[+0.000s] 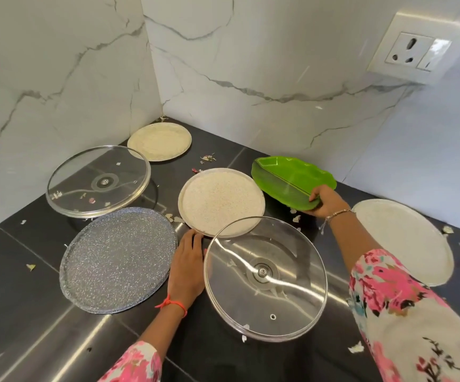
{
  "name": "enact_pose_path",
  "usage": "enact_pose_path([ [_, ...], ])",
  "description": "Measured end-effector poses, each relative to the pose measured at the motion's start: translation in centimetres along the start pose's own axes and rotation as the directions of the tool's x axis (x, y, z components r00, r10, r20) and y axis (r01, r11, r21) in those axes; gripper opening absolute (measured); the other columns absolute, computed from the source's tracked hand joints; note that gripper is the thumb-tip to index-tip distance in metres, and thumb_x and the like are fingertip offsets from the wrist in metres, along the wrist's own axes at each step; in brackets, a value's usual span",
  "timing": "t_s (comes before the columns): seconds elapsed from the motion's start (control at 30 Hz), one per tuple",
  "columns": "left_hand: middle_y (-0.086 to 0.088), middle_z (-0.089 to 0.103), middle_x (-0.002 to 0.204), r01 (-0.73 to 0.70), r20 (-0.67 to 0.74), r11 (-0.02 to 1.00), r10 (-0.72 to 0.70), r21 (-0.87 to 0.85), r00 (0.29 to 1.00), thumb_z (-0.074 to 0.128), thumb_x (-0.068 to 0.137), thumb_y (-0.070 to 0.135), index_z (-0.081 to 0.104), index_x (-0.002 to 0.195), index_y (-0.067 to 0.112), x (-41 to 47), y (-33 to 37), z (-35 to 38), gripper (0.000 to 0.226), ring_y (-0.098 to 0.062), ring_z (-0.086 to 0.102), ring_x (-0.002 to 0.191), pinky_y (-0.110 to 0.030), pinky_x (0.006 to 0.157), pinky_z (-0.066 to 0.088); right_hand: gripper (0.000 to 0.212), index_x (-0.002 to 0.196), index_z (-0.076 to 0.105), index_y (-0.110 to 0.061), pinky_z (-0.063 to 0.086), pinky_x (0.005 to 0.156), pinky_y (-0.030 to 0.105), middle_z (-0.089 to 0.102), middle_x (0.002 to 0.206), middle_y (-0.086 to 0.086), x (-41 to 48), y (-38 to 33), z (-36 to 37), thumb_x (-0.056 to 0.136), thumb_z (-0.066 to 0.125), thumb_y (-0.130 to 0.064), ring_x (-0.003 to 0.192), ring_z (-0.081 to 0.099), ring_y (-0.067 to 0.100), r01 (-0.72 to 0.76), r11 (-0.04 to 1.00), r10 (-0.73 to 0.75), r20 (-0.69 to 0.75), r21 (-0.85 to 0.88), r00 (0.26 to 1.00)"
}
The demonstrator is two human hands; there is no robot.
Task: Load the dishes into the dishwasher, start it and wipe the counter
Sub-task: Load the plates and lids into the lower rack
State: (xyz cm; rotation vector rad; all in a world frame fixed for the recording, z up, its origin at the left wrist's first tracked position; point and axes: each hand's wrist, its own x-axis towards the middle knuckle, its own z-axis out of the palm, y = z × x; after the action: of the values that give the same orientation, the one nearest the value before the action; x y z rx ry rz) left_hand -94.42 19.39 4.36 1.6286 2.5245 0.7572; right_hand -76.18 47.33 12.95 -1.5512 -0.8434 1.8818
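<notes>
Meanwhile, the right hand [324, 201] pinched the near-right tip of the green plate [286, 175], thumb on top and fingers curled beneath. The plate's long axis ran from far left to near right, towards the back of the counter [16, 285], just right of the white plate [220, 201]. The left hand [186, 260] lay flat with its fingers together, their tips touching the white plate's rim.

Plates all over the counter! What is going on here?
A person seems to be gathering dirty dishes from the dark counter. The right hand grips the near edge of the green leaf-shaped plate, while the left hand touches the rim of the round cream plate in the middle. The near glass lid, the far glass lid, a speckled plate and food scraps lie around them.
</notes>
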Motion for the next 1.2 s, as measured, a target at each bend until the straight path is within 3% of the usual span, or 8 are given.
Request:
enact_pose_path([
  [0.1, -0.013, 0.044, 0.133, 0.009, 0.023, 1.000, -0.008, -0.001, 1.000, 0.067, 0.078, 0.018, 0.044, 0.128, 0.004, -0.1, 0.0, -0.1, 0.057, -0.026, 0.043, 0.125, -0.038, 0.104, 0.041, 0.044, 0.103, 0.043, -0.004, 0.056, 0.070, 0.049, 0.046, 0.122, 0.020, -2.0, -0.6, -0.9, 0.068, 0.026, 0.017, 0.103, 0.051, 0.041, -0.007, 0.999, 0.003, 0.067, 0.053, 0.998],
  [0.3, -0.020, 0.047, 0.129, -0.059, 0.068, 0.998, 0.060, -0.011, 0.996, 0.060, 0.083, 0.006, 0.046, 0.127, -0.002, -1.0, 0.7, -1.3, 0.047, -0.035, 0.045, 0.123, -0.043, 0.105, 0.040, 0.019, 0.103, 0.048, -0.005, 0.055, 0.067, 0.046, 0.046, 0.137, 0.020, -7.5, 0.3, -3.5, 0.093, 0.039, 0.008, 0.123, 0.046, 0.038, 0.101, 0.966, -0.120, 0.066, 0.239, 0.991],
  [0.37, -0.022, 0.048, 0.128, -0.092, 0.106, 0.996, 0.091, 0.005, 0.990, 0.046, 0.089, 0.017, 0.046, 0.126, -0.004, -2.5, 1.1, -2.0, 0.042, -0.037, 0.046, 0.122, -0.045, 0.106, 0.038, 0.018, 0.090, 0.050, -0.007, 0.050, 0.080, 0.049, 0.051, 0.132, 0.019, -10.2, 1.0, -4.8, 0.093, 0.041, 0.008, 0.111, 0.055, 0.036, 0.156, 0.943, -0.182, 0.061, 0.293, 0.981],
  [0.57, -0.016, 0.028, 0.150, 0.086, 0.142, 0.995, -0.092, 0.050, 0.986, 0.043, 0.095, 0.026, 0.032, 0.140, 0.001, -11.4, 2.6, -2.6, 0.053, -0.028, 0.021, 0.141, -0.039, 0.118, 0.017, 0.026, 0.102, 0.058, -0.005, 0.053, 0.055, 0.042, 0.055, 0.127, 0.019, -16.8, 5.1, -10.1, 0.086, 0.047, 0.011, 0.080, 0.060, 0.026, 0.273, 0.908, -0.273, -0.046, 0.317, 0.961],
  [0.73, -0.011, 0.016, 0.155, 0.079, 0.087, 0.995, -0.084, 0.060, 0.993, 0.045, 0.095, 0.026, 0.026, 0.145, 0.007, -21.0, 5.6, -3.5, 0.057, -0.025, 0.012, 0.144, -0.041, 0.116, 0.013, 0.047, 0.127, 0.049, 0.000, 0.050, 0.079, 0.049, 0.055, 0.127, 0.019, -24.0, 11.8, -15.5, 0.083, 0.053, 0.014, 0.107, 0.057, 0.035, 0.338, 0.876, -0.299, -0.161, 0.345, 0.940],
  [0.97, -0.010, 0.011, 0.156, 0.032, 0.122, 0.996, -0.043, 0.087, 0.992, 0.021, 0.085, 0.040, 0.022, 0.145, 0.005, -32.2, 9.5, -3.6, 0.069, -0.025, 0.008, 0.145, -0.043, 0.116, 0.010, 0.030, 0.100, 0.055, -0.008, 0.048, 0.088, 0.048, 0.057, 0.109, 0.014, -36.3, 23.3, -24.3, 0.080, 0.059, 0.014, 0.095, 0.056, 0.027, 0.410, 0.847, -0.306, -0.321, 0.338, 0.896],
  [1.1, -0.012, 0.009, 0.156, -0.001, 0.237, 0.999, -0.007, 0.033, 0.972, 0.026, 0.089, 0.036, 0.021, 0.145, 0.004, -40.9, 12.3, -2.1, 0.064, -0.025, 0.005, 0.145, -0.042, 0.117, 0.007, 0.045, 0.120, 0.052, -0.002, 0.049, 0.089, 0.047, 0.060, 0.116, 0.017, -42.0, 31.5, -29.6, 0.079, 0.060, 0.015, 0.098, 0.056, 0.028, 0.429, 0.828, -0.304, -0.353, 0.362, 0.885],
  [1.2, -0.013, 0.010, 0.156, -0.025, 0.301, 1.000, 0.026, -0.008, 0.953, 0.031, 0.093, 0.034, 0.023, 0.144, 0.003, -48.2, 14.0, -0.8, 0.061, -0.026, 0.006, 0.145, -0.042, 0.117, 0.007, 0.036, 0.098, 0.056, -0.013, 0.051, 0.079, 0.039, 0.062, 0.093, 0.005, -46.3, 37.6, -33.2, 0.078, 0.058, 0.017, 0.091, 0.057, 0.026, 0.441, 0.823, -0.302, -0.382, 0.358, 0.873],
])
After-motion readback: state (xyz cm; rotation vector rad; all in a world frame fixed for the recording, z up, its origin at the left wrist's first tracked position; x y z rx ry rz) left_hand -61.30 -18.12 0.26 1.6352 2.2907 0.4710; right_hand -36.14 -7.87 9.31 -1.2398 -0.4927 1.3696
